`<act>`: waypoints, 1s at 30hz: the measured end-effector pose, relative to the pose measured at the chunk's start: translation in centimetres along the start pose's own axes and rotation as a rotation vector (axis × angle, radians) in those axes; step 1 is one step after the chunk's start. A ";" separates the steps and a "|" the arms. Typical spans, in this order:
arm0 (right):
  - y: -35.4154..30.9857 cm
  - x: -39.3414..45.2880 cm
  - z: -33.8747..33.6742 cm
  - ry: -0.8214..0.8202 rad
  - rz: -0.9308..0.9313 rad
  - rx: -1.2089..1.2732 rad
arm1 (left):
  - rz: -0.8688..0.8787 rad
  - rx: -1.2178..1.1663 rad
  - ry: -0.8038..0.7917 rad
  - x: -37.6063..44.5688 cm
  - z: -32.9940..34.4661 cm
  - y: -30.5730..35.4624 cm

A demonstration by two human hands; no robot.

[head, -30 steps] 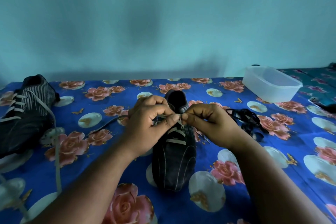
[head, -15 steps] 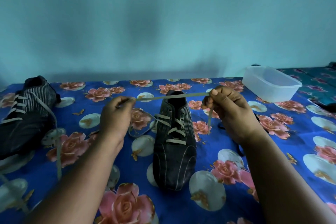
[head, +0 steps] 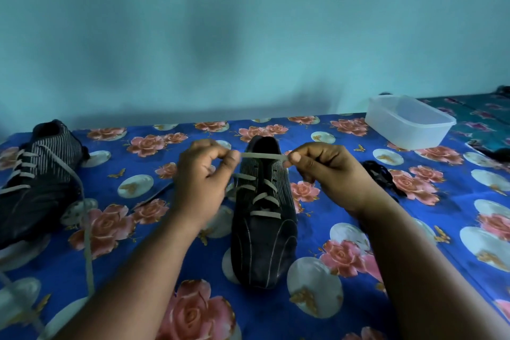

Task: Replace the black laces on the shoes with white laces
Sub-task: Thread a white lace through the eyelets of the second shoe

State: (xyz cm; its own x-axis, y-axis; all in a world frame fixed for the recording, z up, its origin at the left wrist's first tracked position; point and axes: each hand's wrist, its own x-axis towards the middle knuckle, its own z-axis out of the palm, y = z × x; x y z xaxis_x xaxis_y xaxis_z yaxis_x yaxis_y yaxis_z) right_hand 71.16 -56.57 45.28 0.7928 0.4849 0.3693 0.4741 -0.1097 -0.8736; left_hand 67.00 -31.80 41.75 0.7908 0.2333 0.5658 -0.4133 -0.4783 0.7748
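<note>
White flat lace (head: 263,156) pinched taut between left hand (head: 202,182) and right hand (head: 328,174), above shoe collar | black pinstriped shoe (head: 263,218) on blue floral cloth (head: 345,210), lower eyelets laced | black lace pile (head: 379,175) right | second shoe (head: 36,182) left

Back wall (head: 248,30): plain teal-blue, unmarked, soft dark shadow patches across middle. Light dim, diffuse, cool cast. Surface in foreground covered by blue cloth (head: 414,229) printed with pink roses, pale discs, small gold butterflies. Far right: second cloth (head: 480,116), teal with purple flowers, adjoining blue one. No window or floor visible.
</note>
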 end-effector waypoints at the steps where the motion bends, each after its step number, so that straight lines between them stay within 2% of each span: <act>1: 0.1 0.1 -0.3 0.041 0.009 0.015 | -0.075 -0.038 0.029 0.2 -0.4 -0.5; 3: 0.2 0.2 -0.6 0.097 0.032 0.025 | -0.088 0.071 0.056 0.3 -0.8 -0.8; 5: 0.4 0.1 -0.3 0.074 0.063 0.014 | 0.026 0.213 0.016 -0.1 -0.4 -0.3; 10: 0.2 -0.1 1.0 -0.043 0.029 -0.034 | 0.319 0.226 -0.164 -1.4 1.8 3.3; 15: 0.4 0.0 0.7 0.004 0.056 -0.015 | 0.239 0.194 -0.063 -1.8 2.3 3.7; 20: 0.5 0.0 0.7 -0.071 0.090 0.034 | 0.273 0.309 -0.040 -1.7 2.1 3.4; 24: 0.4 0.1 0.9 -0.025 0.077 0.030 | 0.282 0.307 -0.082 -1.7 2.9 3.4; 26: 0.6 0.2 1.0 0.003 0.085 0.018 | 0.269 0.312 -0.048 -1.5 3.2 3.2; 30: 1.3 0.5 1.1 0.163 0.103 -0.054 | 0.183 0.325 -0.011 -1.5 3.5 2.5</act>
State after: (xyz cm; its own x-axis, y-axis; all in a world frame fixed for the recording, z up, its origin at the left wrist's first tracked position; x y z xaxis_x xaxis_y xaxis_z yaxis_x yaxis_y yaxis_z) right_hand 71.78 -55.50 44.02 0.8878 0.3220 0.3287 0.4032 -0.2003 -0.8929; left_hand 66.35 -36.30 41.91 0.7227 0.1113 0.6822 -0.3844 -0.7555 0.5305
